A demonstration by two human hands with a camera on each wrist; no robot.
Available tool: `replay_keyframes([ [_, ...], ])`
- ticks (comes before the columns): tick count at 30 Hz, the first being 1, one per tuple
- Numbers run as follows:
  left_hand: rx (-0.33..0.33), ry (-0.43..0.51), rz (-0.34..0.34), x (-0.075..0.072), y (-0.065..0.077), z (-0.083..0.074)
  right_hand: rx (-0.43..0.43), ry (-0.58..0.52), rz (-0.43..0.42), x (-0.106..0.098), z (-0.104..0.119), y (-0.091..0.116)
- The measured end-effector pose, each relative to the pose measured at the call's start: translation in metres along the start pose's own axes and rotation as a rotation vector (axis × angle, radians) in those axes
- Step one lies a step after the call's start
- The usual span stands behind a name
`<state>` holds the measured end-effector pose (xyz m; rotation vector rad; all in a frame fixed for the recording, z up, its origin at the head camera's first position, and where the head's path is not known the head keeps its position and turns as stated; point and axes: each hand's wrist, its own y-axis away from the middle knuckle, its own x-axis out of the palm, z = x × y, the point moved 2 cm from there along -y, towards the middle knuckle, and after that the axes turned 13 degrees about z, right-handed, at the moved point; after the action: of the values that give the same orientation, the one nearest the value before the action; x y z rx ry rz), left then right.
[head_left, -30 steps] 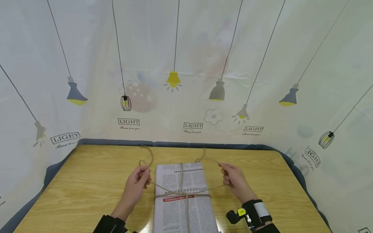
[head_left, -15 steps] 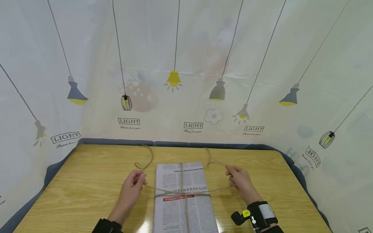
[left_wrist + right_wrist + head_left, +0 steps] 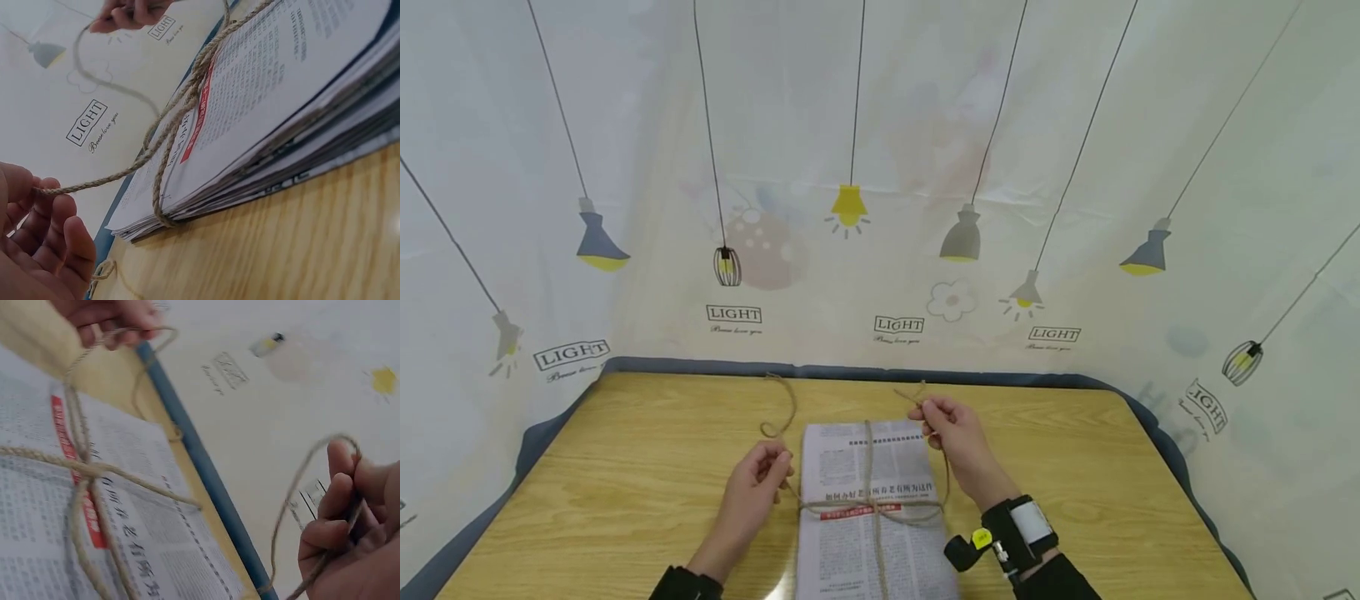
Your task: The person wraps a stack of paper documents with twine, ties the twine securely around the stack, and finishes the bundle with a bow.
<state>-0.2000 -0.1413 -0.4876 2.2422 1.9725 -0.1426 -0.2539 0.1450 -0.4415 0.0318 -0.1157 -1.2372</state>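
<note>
Newspaper stack (image 3: 837,554), tied crosswise with twine (image 3: 874,503), on a wooden table (image 3: 587,483) between your hands.
Your left hand (image 3: 754,482) pinches the twine between thumb and fingertip, other fingers loosely bent; your right hand (image 3: 961,440), near the stack's far right corner, curls its fingers round a slack length of it.

From where I stand, a pale, faintly creased sheet (image 3: 790,108) wraps round the far side and both flanks, printed with lamps on thin cords, a yellow one (image 3: 849,202) near the middle, above boxed "LIGHT" lettering (image 3: 733,314). A faded pink patch (image 3: 763,254) shows behind. Dark blue edging (image 3: 700,366) borders the pale wood-grained tabletop (image 3: 625,450), where light glares near the front.
</note>
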Motion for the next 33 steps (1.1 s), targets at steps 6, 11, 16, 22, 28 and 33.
replay_keyframes([
  [6, 0.021, 0.018, 0.007, 0.004, -0.001, -0.001, -0.109, 0.272, 0.299, 0.032, -0.008, -0.002],
  [11, 0.033, 0.042, 0.010, 0.003, 0.000, -0.002, -0.145, 0.485, 0.440, 0.036, -0.019, 0.003],
  [16, 0.007, 0.115, 0.028, 0.000, -0.002, -0.004, -0.150, 0.636, 0.434, 0.031, -0.024, 0.007],
  [22, -0.056, 0.263, 0.019, -0.009, -0.009, -0.005, -0.095, 0.685, 0.419, 0.021, -0.030, 0.008],
  [28, -0.055, 0.341, -0.034, -0.021, -0.011, -0.005, -0.064, 0.768, 0.348, 0.012, -0.034, 0.014],
  [33, -0.055, 0.336, -0.073, -0.031, -0.011, -0.006, -0.053, 0.897, 0.221, 0.000, -0.038, 0.019],
])
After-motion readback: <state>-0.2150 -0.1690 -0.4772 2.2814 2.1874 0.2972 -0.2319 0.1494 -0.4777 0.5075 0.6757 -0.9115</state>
